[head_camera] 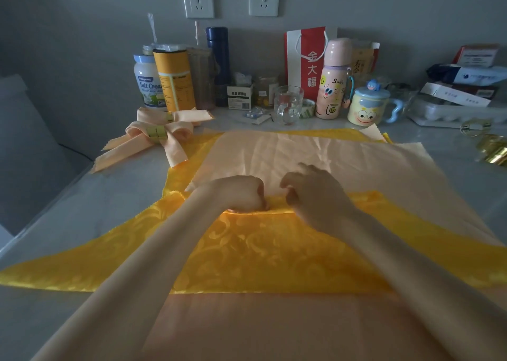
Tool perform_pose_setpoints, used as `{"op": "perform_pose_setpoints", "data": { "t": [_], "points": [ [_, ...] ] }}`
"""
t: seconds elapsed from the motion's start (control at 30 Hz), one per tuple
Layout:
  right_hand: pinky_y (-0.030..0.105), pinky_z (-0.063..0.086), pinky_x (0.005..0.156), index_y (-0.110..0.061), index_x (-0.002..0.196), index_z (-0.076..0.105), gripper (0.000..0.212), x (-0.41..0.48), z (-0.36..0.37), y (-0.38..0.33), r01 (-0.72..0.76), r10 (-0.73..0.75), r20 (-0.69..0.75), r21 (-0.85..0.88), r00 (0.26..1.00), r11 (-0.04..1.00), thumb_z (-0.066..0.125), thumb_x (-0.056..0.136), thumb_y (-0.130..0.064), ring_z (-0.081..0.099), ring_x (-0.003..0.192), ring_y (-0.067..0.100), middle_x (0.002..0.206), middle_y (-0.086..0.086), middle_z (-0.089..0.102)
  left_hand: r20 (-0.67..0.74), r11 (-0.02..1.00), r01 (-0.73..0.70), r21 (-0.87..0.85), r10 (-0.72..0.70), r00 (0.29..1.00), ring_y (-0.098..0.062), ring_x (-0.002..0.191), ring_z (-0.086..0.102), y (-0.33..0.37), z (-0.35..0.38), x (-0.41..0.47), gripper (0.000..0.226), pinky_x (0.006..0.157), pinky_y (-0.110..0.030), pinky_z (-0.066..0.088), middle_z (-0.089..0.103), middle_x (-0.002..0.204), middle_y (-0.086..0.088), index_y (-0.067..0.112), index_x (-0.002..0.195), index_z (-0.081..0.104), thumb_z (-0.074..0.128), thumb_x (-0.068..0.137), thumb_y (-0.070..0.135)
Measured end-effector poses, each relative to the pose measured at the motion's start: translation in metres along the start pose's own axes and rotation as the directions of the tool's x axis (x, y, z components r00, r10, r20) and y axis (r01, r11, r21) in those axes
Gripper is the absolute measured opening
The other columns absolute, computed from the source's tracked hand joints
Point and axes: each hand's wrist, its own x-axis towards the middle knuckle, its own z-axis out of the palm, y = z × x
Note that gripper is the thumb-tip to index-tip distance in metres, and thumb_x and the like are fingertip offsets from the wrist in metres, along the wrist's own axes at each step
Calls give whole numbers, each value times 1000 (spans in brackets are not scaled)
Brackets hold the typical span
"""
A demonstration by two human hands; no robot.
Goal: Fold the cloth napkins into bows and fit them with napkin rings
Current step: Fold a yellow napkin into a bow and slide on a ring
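Note:
A yellow patterned napkin [247, 253] lies spread across the table, its near part folded over into a wide band. A pale peach napkin [274, 152] lies on top of it further back. My left hand [241, 193] has its fingers curled and pinches the yellow fold's upper edge at the middle. My right hand [315, 193] sits just to the right, fingers curled down onto the same edge. Two finished peach bows [156, 135] with gold napkin rings lie at the back left. Loose gold napkin rings [491, 146] lie at the far right.
Along the wall stand a milk powder jar [146, 83], a yellow canister [174, 80], a blue flask [219, 64], a glass mug [288, 105], a pink bottle [333, 80], a cartoon mug [367, 105] and a red gift bag [307, 61]. Boxes [463, 86] pile up at the back right.

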Motion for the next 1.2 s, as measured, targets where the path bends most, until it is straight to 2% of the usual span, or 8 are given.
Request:
{"op": "perform_pose_setpoints", "data": {
  "t": [0.13, 0.27, 0.47, 0.57, 0.73, 0.9, 1.03, 1.2],
  "points": [
    [29, 15, 112, -21, 141, 38, 40, -1, 29, -9, 76, -88, 133, 93, 987, 993, 29, 103, -29, 28, 138, 15, 148, -2, 36, -44, 998, -23, -53, 21, 999, -20, 59, 36, -7, 14, 5, 34, 57, -33, 32, 43, 62, -3, 14, 64, 42, 47, 94, 29],
    [39, 1, 118, -26, 151, 11, 58, 0, 28, 5, -19, 34, 293, -54, 955, 998, 13, 98, -50, -1, 146, 16, 159, -2, 2, -143, 983, 22, -183, -49, 988, -17, 66, 45, -13, 23, -1, 35, 60, -30, 36, 51, 76, 1, 14, 94, 48, 54, 90, 49],
    [38, -6, 117, -23, 151, -4, 59, -15, 15, 42, -167, 185, 340, -84, 922, 982, 9, 99, -49, -11, 145, 15, 158, -1, -12, -205, 962, 36, -271, -94, 974, -23, 90, 54, -12, 28, -12, 39, 75, -34, 43, 55, 101, -5, 17, 115, 37, 55, 91, 42],
    [38, -1, 118, -20, 151, 7, 58, -23, 10, 60, -216, 224, 274, -59, 935, 975, 15, 100, -46, -1, 146, 16, 159, 2, 1, -208, 979, -23, -204, -20, 978, -27, 113, 50, -13, 28, -17, 42, 89, -33, 40, 51, 123, -9, 19, 135, 40, 51, 96, 32],
    [34, 27, 111, -16, 135, 48, 44, -27, 2, 36, -73, 68, 34, 172, 997, 982, 40, 98, -38, 42, 129, 16, 139, 0, 48, -336, 991, -47, -128, 2, 942, -27, 122, 36, -17, 30, -26, 37, 100, -33, 32, 41, 124, -8, 24, 132, 51, 51, 95, 31],
    [39, 38, 102, -18, 124, 58, 34, -26, 3, 25, -42, 47, -23, 172, 999, 984, 56, 92, -30, 52, 116, 18, 123, -1, 58, -500, 999, -46, -4, 38, 865, -25, 125, 33, -13, 38, -29, 30, 103, -36, 23, 43, 128, -3, 23, 124, 54, 50, 95, 31],
    [30, 33, 92, -16, 110, 62, 22, -26, 2, 23, 5, 10, -159, 91, 987, 996, 58, 88, -18, 53, 106, 18, 110, -1, 61, -597, 996, -66, 62, 90, 797, -20, 122, 41, -10, 43, -29, 32, 101, -34, 27, 50, 126, 1, 22, 123, 52, 52, 94, 34],
    [25, 33, 78, -14, 93, 57, 9, -32, -1, 16, 62, -64, -183, -17, 981, 998, 57, 85, -10, 53, 89, 19, 93, -1, 58, -637, 981, -183, -56, 106, 763, -18, 110, 49, -11, 37, -34, 30, 93, -32, 36, 57, 111, 2, 18, 110, 61, 54, 92, 41]
  ]
}}
